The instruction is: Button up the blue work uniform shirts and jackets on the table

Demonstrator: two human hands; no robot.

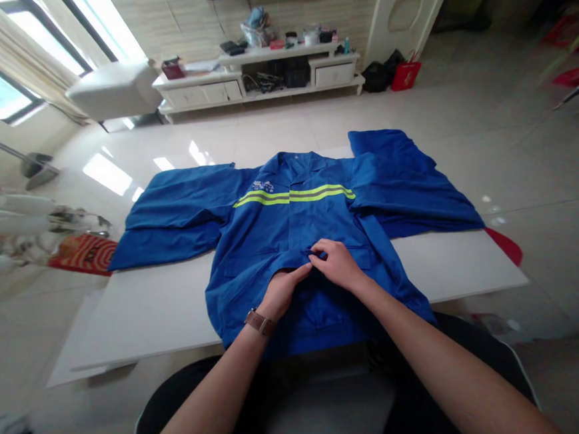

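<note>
One jacket (322, 221): right hand (341, 264) pinching its near half; left hand (281, 292) partly beneath, grip unclear; best keep it slack.

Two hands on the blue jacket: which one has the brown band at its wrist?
The left hand. The brown band sits on its wrist; the right hand, also on the blue jacket, has a bare wrist.
</note>
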